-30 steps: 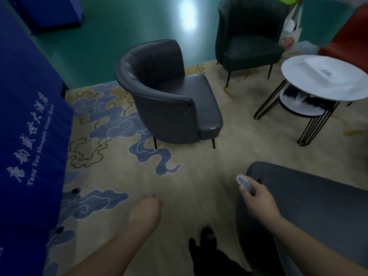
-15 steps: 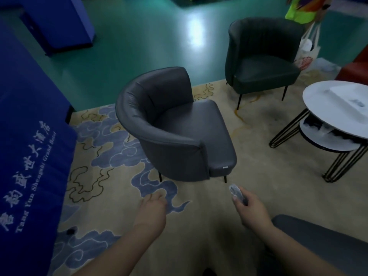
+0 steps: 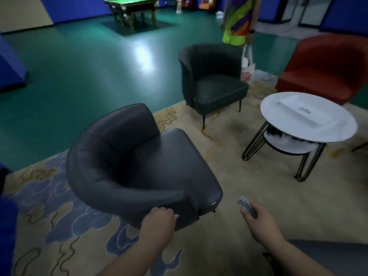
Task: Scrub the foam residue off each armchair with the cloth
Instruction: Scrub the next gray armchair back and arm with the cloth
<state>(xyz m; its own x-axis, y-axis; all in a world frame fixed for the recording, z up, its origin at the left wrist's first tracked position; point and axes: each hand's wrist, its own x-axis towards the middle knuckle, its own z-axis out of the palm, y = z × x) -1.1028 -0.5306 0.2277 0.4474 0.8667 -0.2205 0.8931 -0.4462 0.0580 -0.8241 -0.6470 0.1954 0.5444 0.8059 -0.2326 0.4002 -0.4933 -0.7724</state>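
Observation:
A dark grey armchair (image 3: 139, 164) stands on the carpet just ahead of me, its seat facing right. My left hand (image 3: 159, 222) hangs in front of its near side with loosely curled fingers and holds nothing. Whether it touches the chair I cannot tell. My right hand (image 3: 258, 222) is to the right of that chair and grips a small greyish wad, apparently the cloth (image 3: 246, 206). A dark green armchair (image 3: 213, 80) stands farther back and a red armchair (image 3: 326, 66) at the far right. I see no foam on any chair.
A round white two-tier table (image 3: 308, 124) with wire legs stands at the right, a white tray on top. A person in a bright garment (image 3: 237, 18) with a tote bag stands behind the green chair. Another grey seat (image 3: 328, 253) shows at the bottom right. Billiard table (image 3: 131, 6) far back.
I have moved closer to the grey armchair and my view has lifted. My left hand has come up to the chair's near side. My right hand still holds the cloth.

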